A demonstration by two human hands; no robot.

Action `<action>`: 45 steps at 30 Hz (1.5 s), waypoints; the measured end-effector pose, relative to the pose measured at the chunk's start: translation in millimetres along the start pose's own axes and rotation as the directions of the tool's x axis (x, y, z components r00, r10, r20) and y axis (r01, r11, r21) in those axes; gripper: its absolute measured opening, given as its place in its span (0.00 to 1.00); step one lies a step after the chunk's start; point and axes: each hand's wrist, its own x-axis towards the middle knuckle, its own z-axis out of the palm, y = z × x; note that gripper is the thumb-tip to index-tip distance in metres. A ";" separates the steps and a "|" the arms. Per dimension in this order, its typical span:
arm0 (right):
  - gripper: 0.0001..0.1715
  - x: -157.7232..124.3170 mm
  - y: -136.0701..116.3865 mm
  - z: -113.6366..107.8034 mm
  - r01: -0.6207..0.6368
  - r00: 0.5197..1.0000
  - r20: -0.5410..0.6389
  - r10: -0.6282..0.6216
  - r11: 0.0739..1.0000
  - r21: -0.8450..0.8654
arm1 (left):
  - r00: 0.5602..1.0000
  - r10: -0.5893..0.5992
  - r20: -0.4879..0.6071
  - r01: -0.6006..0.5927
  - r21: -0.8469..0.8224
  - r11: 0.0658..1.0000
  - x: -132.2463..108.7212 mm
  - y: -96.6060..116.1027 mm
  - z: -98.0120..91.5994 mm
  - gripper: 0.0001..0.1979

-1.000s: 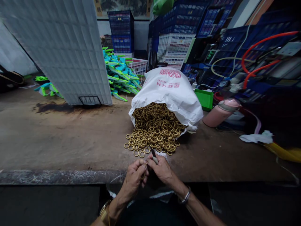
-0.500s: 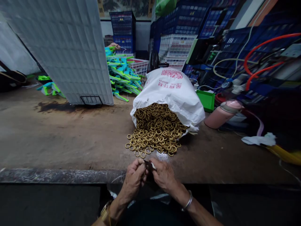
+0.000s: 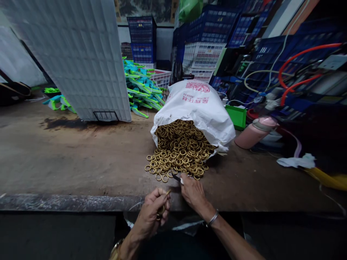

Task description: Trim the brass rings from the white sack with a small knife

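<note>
My left hand is closed in front of the table edge. A brass-coloured ring is pinched edge-on between its thumb and forefinger, and more rings sit in the curled fingers. My right hand grips a small knife with a dark blade, its pale handle partly hidden by the fingers. The blade tip points left at the front of a heap of brass-coloured rings; contact with a ring is unclear. These rings spill from the mouth of a white woven sack lying on the table.
A pale ribbed panel stands at left. Behind it lie blue and green strung pieces. Stacked crates fill the back. A green tray, a pink bottle and red hoses are at right.
My hands have separated. The right has moved forward with the knife to the heap's front edge. My left hand has shifted slightly down and left, and its rings now show.
</note>
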 end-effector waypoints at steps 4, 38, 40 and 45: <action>0.10 8.7 -6.5 3.3 0.063 0.993 -0.104 -0.051 0.992 0.114 | 0.999 -0.024 -0.033 0.021 -0.088 0.996 3.7 1.6 -5.3 0.13; 0.16 -6.0 -24.7 -11.1 -0.286 0.941 0.327 -0.089 0.308 0.907 | 0.912 0.349 -0.214 -0.225 0.450 0.864 22.9 -0.8 4.2 0.13; 0.18 -5.9 -24.9 -8.0 -0.271 0.947 0.311 -0.075 0.330 0.904 | 0.905 0.385 -0.179 -0.264 0.474 0.840 22.4 -0.6 4.2 0.11; 0.15 -3.8 -23.5 -5.3 -0.143 0.981 0.186 -0.056 0.436 0.889 | 0.961 0.209 -0.181 -0.124 0.394 0.911 21.0 -0.1 1.8 0.12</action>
